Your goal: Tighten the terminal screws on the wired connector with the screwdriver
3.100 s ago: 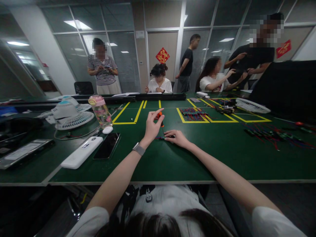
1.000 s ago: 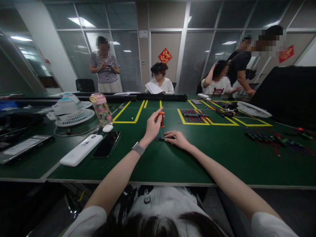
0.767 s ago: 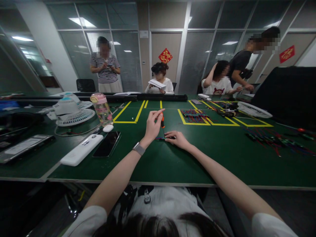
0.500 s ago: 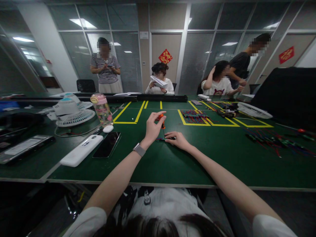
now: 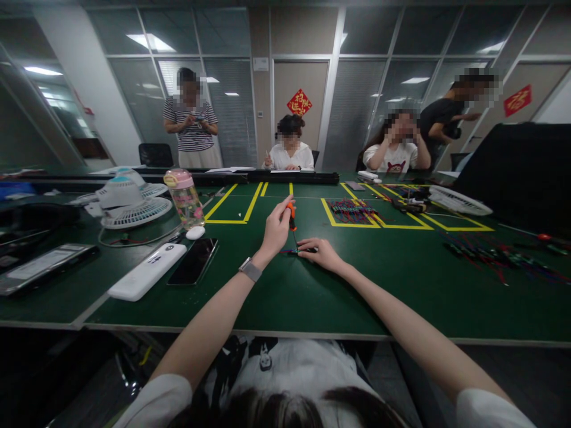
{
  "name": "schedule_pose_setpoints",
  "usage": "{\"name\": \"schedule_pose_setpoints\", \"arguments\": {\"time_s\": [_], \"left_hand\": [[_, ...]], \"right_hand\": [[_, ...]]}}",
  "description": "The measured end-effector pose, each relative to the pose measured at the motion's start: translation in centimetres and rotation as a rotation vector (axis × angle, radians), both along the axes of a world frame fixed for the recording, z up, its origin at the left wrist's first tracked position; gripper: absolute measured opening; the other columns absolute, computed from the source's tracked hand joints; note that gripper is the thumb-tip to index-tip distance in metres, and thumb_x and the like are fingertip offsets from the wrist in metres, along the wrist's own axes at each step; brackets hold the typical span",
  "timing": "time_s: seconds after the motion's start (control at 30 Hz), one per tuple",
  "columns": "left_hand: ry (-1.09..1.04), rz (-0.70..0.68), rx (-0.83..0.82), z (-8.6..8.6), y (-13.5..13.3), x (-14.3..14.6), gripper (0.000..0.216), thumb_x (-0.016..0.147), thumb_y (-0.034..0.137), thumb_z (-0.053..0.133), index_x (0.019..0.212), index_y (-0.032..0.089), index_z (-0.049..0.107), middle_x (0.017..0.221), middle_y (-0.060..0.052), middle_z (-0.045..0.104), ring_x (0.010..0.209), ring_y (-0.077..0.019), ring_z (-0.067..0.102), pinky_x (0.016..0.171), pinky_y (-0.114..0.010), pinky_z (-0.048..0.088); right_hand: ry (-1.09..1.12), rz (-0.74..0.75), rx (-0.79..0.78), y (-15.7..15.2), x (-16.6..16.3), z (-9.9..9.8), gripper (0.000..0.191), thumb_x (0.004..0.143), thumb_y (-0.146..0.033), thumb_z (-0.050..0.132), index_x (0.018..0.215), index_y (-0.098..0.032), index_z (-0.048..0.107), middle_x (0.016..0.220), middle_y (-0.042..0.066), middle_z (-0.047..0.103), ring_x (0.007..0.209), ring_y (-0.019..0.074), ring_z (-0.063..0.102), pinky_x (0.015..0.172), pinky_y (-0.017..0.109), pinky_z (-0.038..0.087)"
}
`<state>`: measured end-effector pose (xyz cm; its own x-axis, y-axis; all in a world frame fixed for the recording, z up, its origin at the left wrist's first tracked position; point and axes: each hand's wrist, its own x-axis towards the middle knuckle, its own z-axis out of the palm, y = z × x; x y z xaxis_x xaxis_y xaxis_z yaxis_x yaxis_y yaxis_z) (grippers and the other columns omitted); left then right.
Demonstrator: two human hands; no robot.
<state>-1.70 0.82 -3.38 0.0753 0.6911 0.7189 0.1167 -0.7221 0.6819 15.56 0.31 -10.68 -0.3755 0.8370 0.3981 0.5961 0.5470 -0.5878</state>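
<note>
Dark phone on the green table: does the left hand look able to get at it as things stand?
Probably yes, once freed: the dark phone lies uncovered on that hand's side, but the left hand is holding an orange-handled screwdriver.

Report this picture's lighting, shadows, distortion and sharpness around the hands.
Head view: dim overall, with bright light panels showing in the glass partitions; head view: walls lean outward at both sides, suggesting a wide lens; head view: soft shading on the green table; head view: the screwdriver's orange handle reads clearly, but the small board by the right hand lacks detail.
</note>
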Motion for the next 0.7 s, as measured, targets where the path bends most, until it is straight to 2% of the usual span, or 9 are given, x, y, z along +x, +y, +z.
{"name": "schedule_pose_setpoints", "arguments": {"time_s": [0.07,0.13,0.23,0.33,0.43,0.53,0.6,0.7], "left_hand": [[-0.005,-0.016,-0.004,0.02,-0.10,-0.01,0.033,0.091,0.025,0.047,0.122,0.023,0.057,0.105,-0.006,0.063,0.090,-0.0139,0.062,0.081,-0.027,0.049],[0.011,0.064,0.039,0.10,-0.31,-0.02,0.029,0.087,0.028,0.055,0.115,0.022,0.063,0.096,-0.005,0.063,0.085,-0.0135,0.060,0.079,-0.026,0.049],[0.042,0.136,0.091,0.19,-0.55,-0.01,0.026,0.089,0.031,0.052,0.110,0.023,0.065,0.098,-0.005,0.061,0.091,-0.0141,0.058,0.084,-0.026,0.047],[0.035,-0.015,0.046,0.16,-0.50,0.11,0.032,0.094,0.029,0.042,0.120,0.025,0.059,0.110,-0.006,0.061,0.095,-0.0139,0.060,0.083,-0.026,0.048],[0.013,-0.110,0.002,0.07,-0.43,0.23,0.031,0.091,0.030,0.048,0.120,0.023,0.059,0.103,-0.005,0.062,0.086,-0.0130,0.062,0.076,-0.025,0.050],[0.029,0.011,0.050,0.05,-0.59,0.23,0.026,0.087,0.030,0.054,0.110,0.022,0.064,0.096,-0.004,0.059,0.086,-0.0131,0.059,0.078,-0.025,0.049],[0.060,0.087,0.084,0.06,-0.72,0.21,0.026,0.090,0.029,0.050,0.112,0.023,0.063,0.103,-0.006,0.056,0.093,-0.0138,0.058,0.084,-0.026,0.048],[0.085,0.041,0.092,0.04,-0.79,0.24,0.033,0.094,0.024,0.039,0.123,0.024,0.056,0.114,-0.007,0.056,0.099,-0.0142,0.057,0.089,-0.028,0.046]], "right_hand": [[0.001,-0.003,0.001,-0.01,0.01,-0.02,0.019,0.077,-0.032,0.066,0.091,-0.024,0.075,0.109,0.006,0.070,0.102,0.0232,0.064,0.094,0.038,0.047],[0.001,-0.004,0.000,-0.04,0.00,0.00,0.019,0.077,-0.031,0.066,0.091,-0.023,0.075,0.109,0.006,0.070,0.102,0.0231,0.064,0.095,0.037,0.047],[0.003,-0.005,0.003,-0.07,-0.02,0.03,0.018,0.077,-0.031,0.066,0.090,-0.023,0.075,0.108,0.006,0.071,0.102,0.0229,0.065,0.094,0.037,0.047],[0.009,-0.005,0.011,-0.07,-0.03,0.03,0.018,0.076,-0.031,0.067,0.090,-0.023,0.076,0.108,0.007,0.071,0.101,0.0231,0.065,0.094,0.037,0.048],[0.008,-0.009,0.010,-0.05,-0.04,0.02,0.018,0.076,-0.031,0.067,0.090,-0.023,0.076,0.108,0.007,0.071,0.101,0.0232,0.065,0.094,0.038,0.048],[0.004,-0.014,0.004,-0.06,-0.09,0.05,0.017,0.076,-0.030,0.067,0.089,-0.024,0.076,0.107,0.006,0.071,0.101,0.0232,0.065,0.094,0.038,0.048],[0.004,-0.013,0.002,-0.10,-0.12,0.11,0.017,0.076,-0.030,0.067,0.090,-0.023,0.076,0.107,0.007,0.071,0.101,0.0233,0.065,0.093,0.037,0.048],[0.001,-0.007,0.007,-0.17,-0.13,0.19,0.018,0.077,-0.030,0.066,0.090,-0.023,0.076,0.108,0.007,0.071,0.101,0.0232,0.065,0.093,0.037,0.048]]}}
